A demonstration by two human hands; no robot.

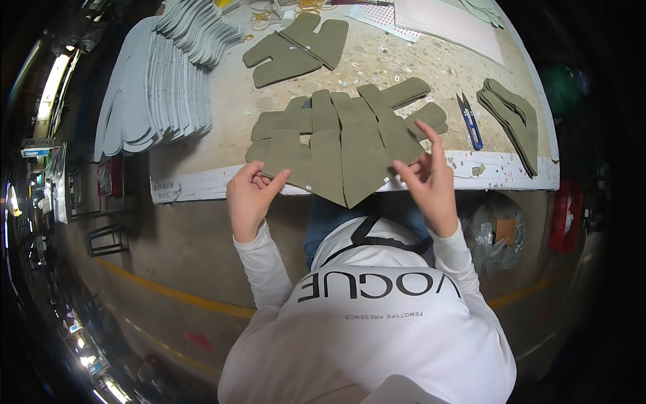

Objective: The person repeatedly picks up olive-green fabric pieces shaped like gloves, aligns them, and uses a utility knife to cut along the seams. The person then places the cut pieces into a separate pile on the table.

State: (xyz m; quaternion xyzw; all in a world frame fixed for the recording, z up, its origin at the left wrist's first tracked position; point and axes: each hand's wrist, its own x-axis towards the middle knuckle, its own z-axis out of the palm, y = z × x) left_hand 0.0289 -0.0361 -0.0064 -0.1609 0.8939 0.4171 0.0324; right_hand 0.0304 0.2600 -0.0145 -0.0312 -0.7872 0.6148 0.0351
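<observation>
Several olive-green cut fabric pieces (361, 146), with finger-like strips and small white tags, lie overlapped in a fan before me. Their pointed lower end hangs over the table's near edge. My left hand (250, 196) is at the fan's lower left edge, fingers loosely bent, thumb apart from them by the fabric. At the lower right edge, my right hand (431, 185) has its thumb against the fabric and its index finger stretched up beside a side strip. Neither hand is wrapped round anything. What lies under the overlapping layers is hidden.
Blue-handled thread snips (470, 122) lie right of the fan, near another olive stack (511, 121). More olive pieces (296, 50) lie behind. Tall stacks of pale grey-blue pieces (171, 94) fill the table's left. Small scraps dot the tabletop (232, 87); a pale sheet (447, 27) lies at the back.
</observation>
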